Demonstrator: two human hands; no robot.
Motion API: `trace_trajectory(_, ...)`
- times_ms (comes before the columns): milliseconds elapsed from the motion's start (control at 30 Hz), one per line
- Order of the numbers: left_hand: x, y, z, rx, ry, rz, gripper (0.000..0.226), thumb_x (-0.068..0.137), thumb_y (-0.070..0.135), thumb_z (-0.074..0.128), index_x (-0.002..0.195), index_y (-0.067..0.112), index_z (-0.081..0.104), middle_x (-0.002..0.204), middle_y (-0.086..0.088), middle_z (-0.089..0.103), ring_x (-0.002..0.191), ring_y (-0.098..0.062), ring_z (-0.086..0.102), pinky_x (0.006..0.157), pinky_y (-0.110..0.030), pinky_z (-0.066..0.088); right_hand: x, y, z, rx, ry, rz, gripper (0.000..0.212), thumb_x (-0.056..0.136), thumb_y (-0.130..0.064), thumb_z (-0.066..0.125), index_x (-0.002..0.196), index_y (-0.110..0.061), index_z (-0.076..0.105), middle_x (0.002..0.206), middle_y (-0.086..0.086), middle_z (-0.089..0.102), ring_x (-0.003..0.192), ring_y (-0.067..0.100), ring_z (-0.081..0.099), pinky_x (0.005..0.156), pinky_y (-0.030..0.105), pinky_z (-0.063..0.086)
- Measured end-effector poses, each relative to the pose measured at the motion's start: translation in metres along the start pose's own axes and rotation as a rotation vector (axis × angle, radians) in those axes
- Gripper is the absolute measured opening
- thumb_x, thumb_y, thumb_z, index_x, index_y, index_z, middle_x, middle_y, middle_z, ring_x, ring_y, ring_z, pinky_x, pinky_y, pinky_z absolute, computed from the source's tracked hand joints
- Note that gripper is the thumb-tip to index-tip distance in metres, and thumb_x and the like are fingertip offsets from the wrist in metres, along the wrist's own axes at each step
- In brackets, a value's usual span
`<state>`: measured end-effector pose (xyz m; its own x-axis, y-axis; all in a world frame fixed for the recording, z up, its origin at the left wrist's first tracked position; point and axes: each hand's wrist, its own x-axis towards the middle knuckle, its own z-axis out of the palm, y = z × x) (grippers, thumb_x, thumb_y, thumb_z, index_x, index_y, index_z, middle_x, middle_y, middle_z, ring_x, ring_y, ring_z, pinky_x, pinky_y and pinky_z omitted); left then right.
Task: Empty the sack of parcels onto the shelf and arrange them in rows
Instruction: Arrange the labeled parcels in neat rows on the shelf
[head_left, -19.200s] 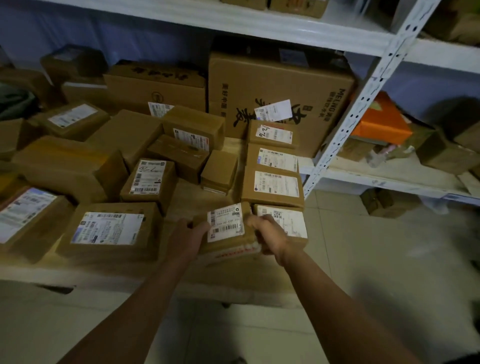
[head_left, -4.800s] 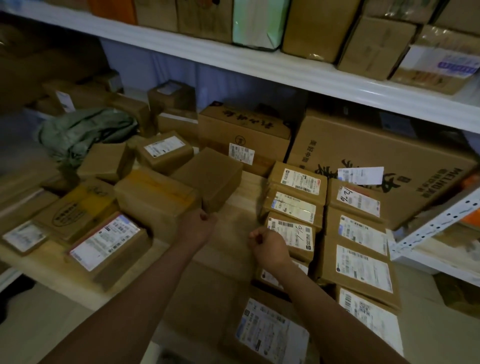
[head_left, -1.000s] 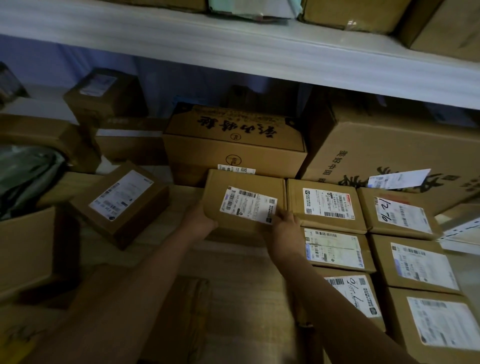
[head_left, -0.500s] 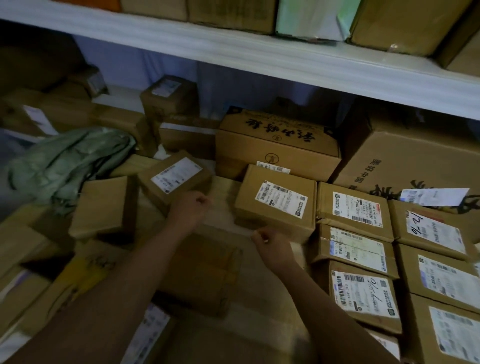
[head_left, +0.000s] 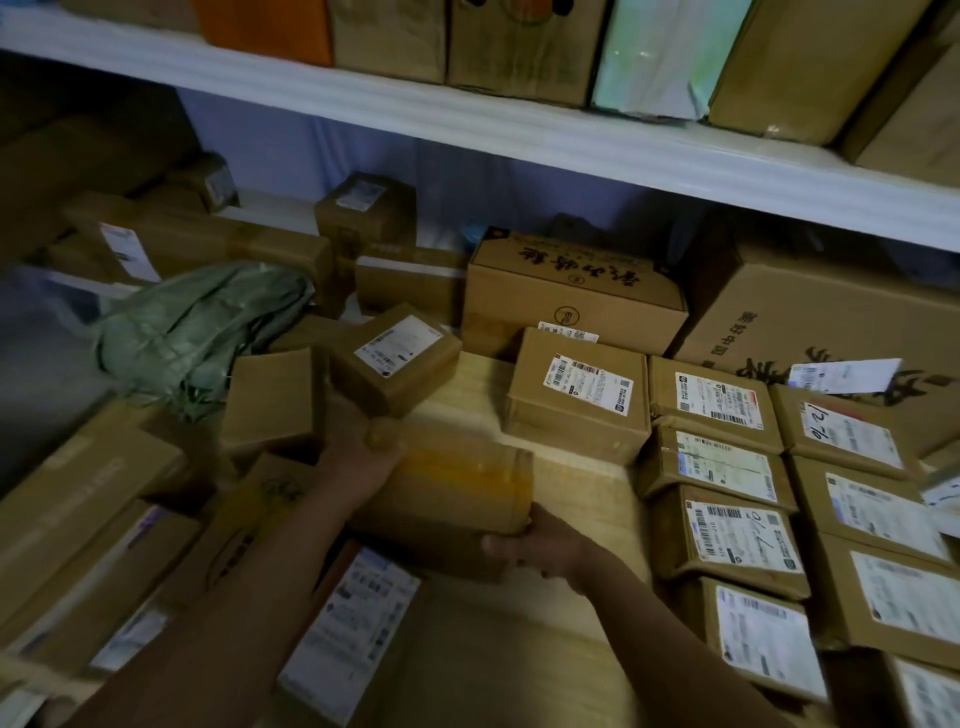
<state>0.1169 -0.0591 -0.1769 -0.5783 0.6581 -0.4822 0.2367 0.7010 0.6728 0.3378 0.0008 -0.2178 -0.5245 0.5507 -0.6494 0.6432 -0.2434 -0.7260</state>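
Both my hands hold a brown cardboard parcel with yellow tape (head_left: 452, 493) a little above the wooden shelf (head_left: 582, 483). My left hand (head_left: 358, 462) grips its far left end, my right hand (head_left: 535, 545) grips its near right corner. To the right, labelled parcels lie in rows; the newest one (head_left: 579, 395) heads the left row, beside another labelled parcel (head_left: 714, 402). The green sack (head_left: 192, 332) lies crumpled at the left. Loose parcels (head_left: 395, 358) (head_left: 272, 400) lie in front of it.
Large cartons (head_left: 571, 291) (head_left: 831, 322) stand along the back of the shelf. The white upper shelf (head_left: 519, 135) hangs overhead with more boxes. Unsorted parcels (head_left: 88, 519) crowd the left front, one labelled parcel (head_left: 353, 623) lies under my arms.
Half a second ago both hands were empty after leaving the labelled parcel at the head of the row. Now they have taken hold of the yellow-taped parcel and lifted it.
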Motion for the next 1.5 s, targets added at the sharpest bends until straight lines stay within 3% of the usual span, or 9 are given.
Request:
trace_trajectory(100, -0.002, 0.002, -0.005, -0.136, -0.064, 0.032, 0.058, 0.085, 0.047, 0.057, 0.135, 0.018, 0.045, 0.132, -0.009, 0.05, 0.12, -0.032, 0.049, 0.1, -0.046, 0.042, -0.012, -0.008, 0.001, 0.144, 0.176, -0.066, 0.064, 0.079, -0.045, 0.068, 0.133, -0.024, 0.04, 0.124, 0.004, 0.053, 0.086, 0.004, 0.052, 0.056, 0.012, 0.041)
trace_trajectory(267, 0.0, 0.004, -0.009, -0.209, -0.177, 0.14, 0.046, 0.085, 0.016, 0.063, 0.128, 0.019, 0.047, 0.126, -0.004, 0.052, 0.111, -0.025, 0.052, 0.086, -0.042, 0.048, -0.019, -0.006, -0.016, 0.473, 0.343, -0.035, 0.08, 0.081, -0.075, 0.031, 0.144, -0.026, 0.031, 0.146, 0.009, 0.04, 0.122, 0.031, 0.047, 0.1, 0.052, 0.037)
trace_trajectory(433, -0.007, 0.0, -0.003, -0.457, -0.331, 0.031, 0.023, 0.086, 0.02, 0.058, 0.109, 0.014, 0.055, 0.118, -0.014, 0.059, 0.103, -0.031, 0.059, 0.072, -0.039, 0.048, -0.022, 0.005, -0.021, 0.877, 0.442, 0.014, 0.086, 0.075, -0.08, 0.039, 0.145, -0.031, 0.032, 0.146, 0.007, 0.042, 0.131, 0.037, 0.04, 0.096, 0.067, 0.033)
trace_trajectory(567, -0.007, 0.003, 0.005, -0.536, -0.341, -0.057, 0.051, 0.086, 0.057, 0.048, 0.115, 0.015, 0.055, 0.113, -0.013, 0.061, 0.108, -0.032, 0.055, 0.082, -0.043, 0.043, -0.023, 0.01, -0.023, 0.866, 0.471, 0.036, 0.061, 0.08, -0.062, 0.056, 0.129, -0.029, 0.043, 0.116, 0.004, 0.056, 0.108, 0.031, 0.053, 0.082, 0.056, 0.048)
trace_trajectory(667, -0.011, 0.005, 0.019, -0.384, -0.389, -0.041, 0.041, 0.087, 0.045, 0.056, 0.117, 0.018, 0.056, 0.112, -0.01, 0.062, 0.104, -0.029, 0.057, 0.081, -0.04, 0.045, -0.02, 0.013, -0.025, 0.837, 0.478, 0.1, 0.057, 0.08, -0.052, 0.06, 0.127, -0.025, 0.043, 0.117, 0.009, 0.057, 0.106, 0.034, 0.054, 0.076, 0.052, 0.048)
trace_trajectory(800, -0.008, 0.007, 0.044, -0.361, -0.375, -0.02, 0.035, 0.09, 0.031, 0.057, 0.122, 0.016, 0.057, 0.108, -0.008, 0.065, 0.101, -0.027, 0.06, 0.088, -0.042, 0.048, -0.02, 0.029, -0.04, 0.77, 0.408, 0.209, 0.059, 0.078, -0.055, 0.06, 0.128, -0.035, 0.036, 0.126, 0.012, 0.048, 0.118, 0.042, 0.045, 0.095, 0.065, 0.033)
trace_trajectory(1000, -0.01, 0.016, 0.098, -0.232, -0.355, 0.068, 0.037, 0.091, 0.025, 0.058, 0.126, 0.013, 0.051, 0.112, -0.006, 0.061, 0.095, -0.021, 0.059, 0.072, -0.032, 0.05, -0.021, 0.06, -0.06, 0.74, 0.653, 0.128, 0.046, 0.086, -0.042, 0.06, 0.126, -0.026, 0.042, 0.112, 0.011, 0.058, 0.09, 0.027, 0.057, 0.069, 0.036, 0.045)
trace_trajectory(1300, -0.008, 0.024, 0.13, -0.114, -0.24, 0.056, 0.038, 0.084, 0.013, 0.065, 0.121, 0.012, 0.054, 0.116, -0.01, 0.062, 0.099, -0.025, 0.06, 0.068, -0.032, 0.05, -0.012, 0.055, -0.079, -0.134, 0.956, 0.287, 0.055, 0.085, -0.033, 0.066, 0.129, -0.006, 0.048, 0.13, 0.017, 0.048, 0.122, 0.035, 0.046, 0.097, 0.046, 0.043)
trace_trajectory(1500, 0.003, 0.027, 0.111, -0.105, -0.107, 0.021, 0.02, 0.083, 0.017, 0.066, 0.102, 0.013, 0.06, 0.112, -0.01, 0.063, 0.095, -0.023, 0.057, 0.077, -0.033, 0.046, 0.009, 0.024, -0.064, -0.202, 0.86, -0.067, 0.025, 0.091, -0.035, 0.056, 0.11, -0.02, 0.061, 0.111, -0.002, 0.059, 0.097, 0.012, 0.059, 0.081, 0.028, 0.052)
